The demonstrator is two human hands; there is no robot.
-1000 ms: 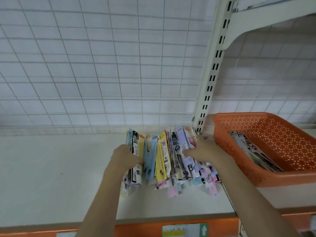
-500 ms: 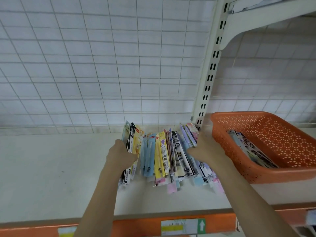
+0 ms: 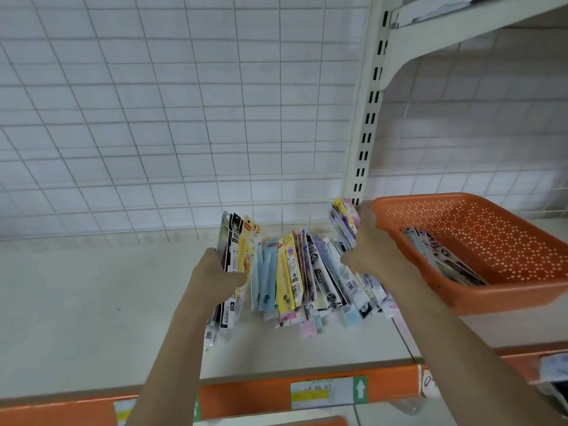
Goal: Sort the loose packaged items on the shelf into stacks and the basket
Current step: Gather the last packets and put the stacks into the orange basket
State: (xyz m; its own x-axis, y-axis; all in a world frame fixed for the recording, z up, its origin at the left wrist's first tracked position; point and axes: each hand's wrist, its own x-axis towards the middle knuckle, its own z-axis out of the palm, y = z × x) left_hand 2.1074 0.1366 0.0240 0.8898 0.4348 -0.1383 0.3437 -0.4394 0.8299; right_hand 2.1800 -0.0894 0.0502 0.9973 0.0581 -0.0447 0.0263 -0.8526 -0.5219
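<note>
Our left hand (image 3: 216, 276) and right hand (image 3: 370, 256) each grip packet bundles (image 3: 292, 272); loosened fingers could spill middle packets off the shelf (image 3: 76, 302).

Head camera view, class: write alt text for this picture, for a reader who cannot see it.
A person's left hand and right hand each grip a bunch of slim packaged items, splitting a pile that lies on a white shelf. To the right stands an orange basket holding a few packets, with a wire grid wall behind.
</note>
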